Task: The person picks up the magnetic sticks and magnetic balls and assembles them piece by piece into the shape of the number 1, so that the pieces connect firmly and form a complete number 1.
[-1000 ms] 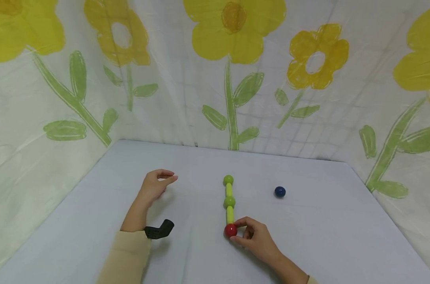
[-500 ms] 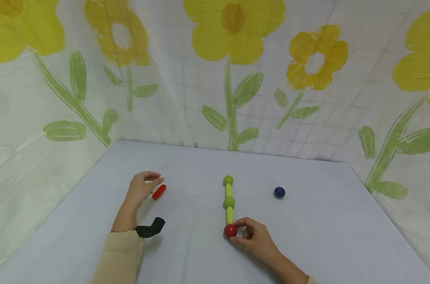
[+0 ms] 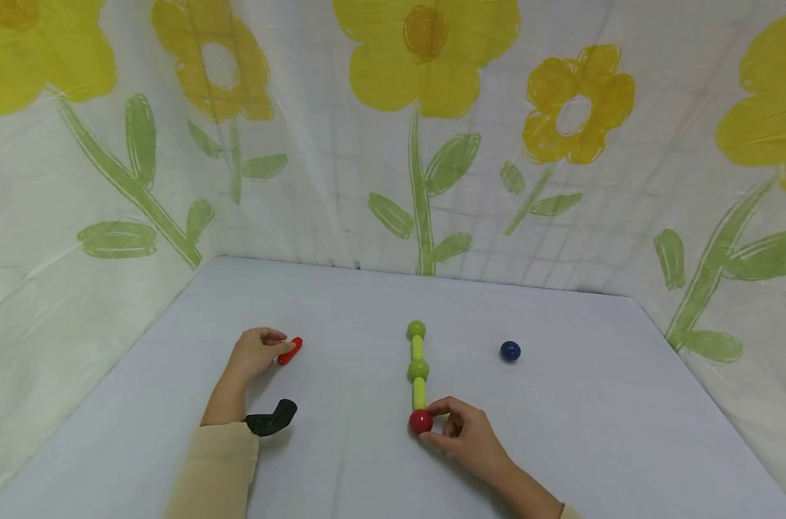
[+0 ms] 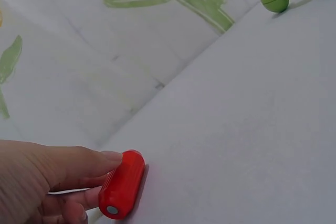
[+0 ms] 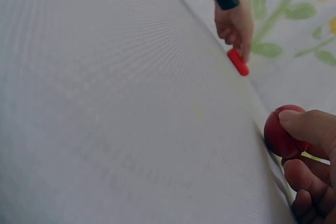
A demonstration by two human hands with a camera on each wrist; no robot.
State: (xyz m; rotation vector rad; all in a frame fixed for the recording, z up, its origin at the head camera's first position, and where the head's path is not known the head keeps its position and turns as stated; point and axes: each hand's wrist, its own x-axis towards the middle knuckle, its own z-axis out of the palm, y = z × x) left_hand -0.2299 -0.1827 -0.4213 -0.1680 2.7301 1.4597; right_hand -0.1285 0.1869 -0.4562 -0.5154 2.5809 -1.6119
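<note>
On the table at the left, my left hand (image 3: 255, 353) has its thumb and fingers on a short red rod (image 4: 124, 187), a magnetic-toy stick with a silvery disc in its end. The left wrist view shows the thumb on one side and fingertips on the other. My right hand (image 3: 467, 436) pinches a red ball (image 3: 421, 422) between thumb and fingers. That ball sits at the near end of a straight chain: a yellow-green rod (image 3: 420, 393), a green ball (image 3: 418, 370), another yellow-green rod (image 3: 417, 347) and a far green ball (image 3: 416, 330).
A dark blue ball (image 3: 510, 351) lies on the white table (image 3: 588, 404), right of the chain. A black wrist mount (image 3: 272, 418) sticks out from the left sleeve. Behind the table hangs a flower-printed curtain (image 3: 315, 180).
My left hand has moved left and down, uncovering the red rod, and its thumb now lies on it. The right hand stays on the red ball.
</note>
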